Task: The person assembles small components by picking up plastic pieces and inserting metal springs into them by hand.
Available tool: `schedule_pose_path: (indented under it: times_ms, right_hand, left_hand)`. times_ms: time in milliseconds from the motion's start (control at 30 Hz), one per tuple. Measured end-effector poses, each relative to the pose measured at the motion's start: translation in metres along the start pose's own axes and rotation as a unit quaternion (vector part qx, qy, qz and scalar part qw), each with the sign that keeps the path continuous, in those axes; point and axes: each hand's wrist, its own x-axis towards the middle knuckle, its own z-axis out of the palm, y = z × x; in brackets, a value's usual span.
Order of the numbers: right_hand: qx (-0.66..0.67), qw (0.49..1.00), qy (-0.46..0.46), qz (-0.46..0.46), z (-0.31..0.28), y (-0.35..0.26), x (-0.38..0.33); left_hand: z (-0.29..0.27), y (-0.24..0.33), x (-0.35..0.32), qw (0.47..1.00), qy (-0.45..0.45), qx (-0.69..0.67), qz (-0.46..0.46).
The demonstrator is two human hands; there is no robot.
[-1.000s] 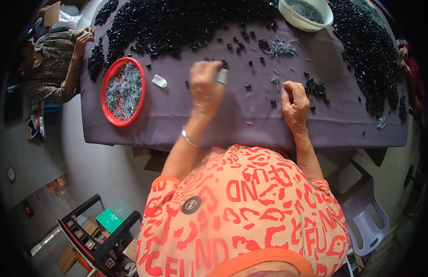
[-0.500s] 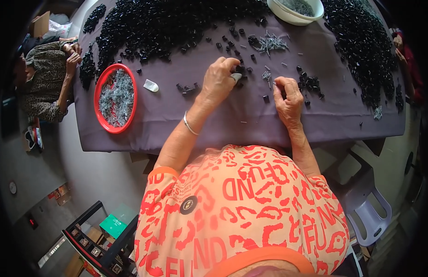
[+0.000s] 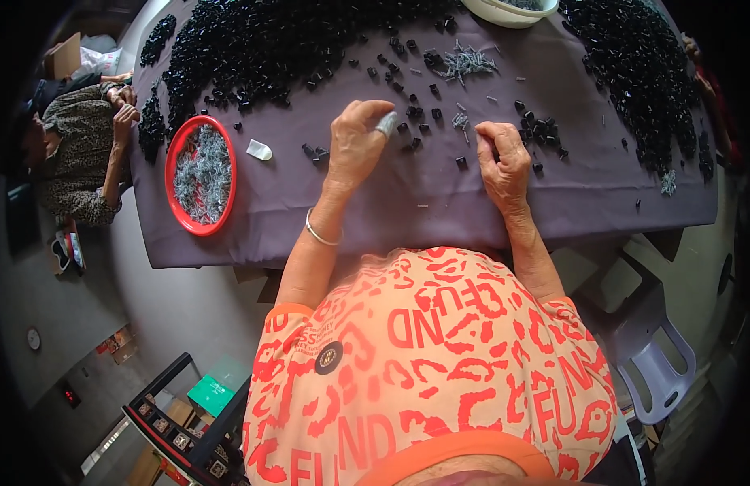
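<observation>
My left hand [image 3: 355,146] hovers over the purple cloth, left of several loose black plastic pieces [image 3: 415,112]. A white finger cover [image 3: 386,123] sits on its thumb. The index finger stretches out apart from the thumb, and nothing shows between them. My right hand [image 3: 504,158] is closed, thumb against curled fingers. A dark bit shows inside it, too small to name. Just left of that hand lie a few thin grey pins [image 3: 461,121] and a single black piece [image 3: 461,163]. On its right is a small cluster of black pieces [image 3: 543,134].
Large heaps of black pieces [image 3: 245,49] cover the far side and the right [image 3: 634,73]. A red oval basket [image 3: 235,174] of grey pins stands left, near a white scoop-like piece [image 3: 259,150]. A white bowl [image 3: 512,14] is at the back. A co-worker [image 3: 79,150] sits left.
My left hand has moved left, off the loose black pieces, and its thumb and index finger have parted. My right hand stays closed in nearly the same place. The view has shifted slightly.
</observation>
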Motion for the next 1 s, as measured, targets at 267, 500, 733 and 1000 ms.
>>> schedule_pose_path:
  times_ms: [267, 500, 733, 1000]
  right_hand:
    - [0.004, 1.0, 0.019, 0.002, 0.0, 0.001, -0.001]
    - [0.018, 1.0, 0.017, -0.016, -0.001, 0.0, 0.003]
    - [0.011, 0.999, 0.013, -0.032, -0.001, 0.0, 0.002]
    - [0.013, 1.0, 0.01, -0.01, -0.001, -0.003, 0.0]
  left_hand:
    - [0.014, 0.016, 0.02, 0.993, -0.085, 0.076, -0.024]
    - [0.014, 0.002, 0.012, 0.998, -0.025, -0.046, 0.043]
    - [-0.016, 0.014, -0.013, 0.823, -0.109, -0.535, -0.159]
    - [-0.008, -0.006, -0.05, 0.76, -0.135, -0.624, -0.125]
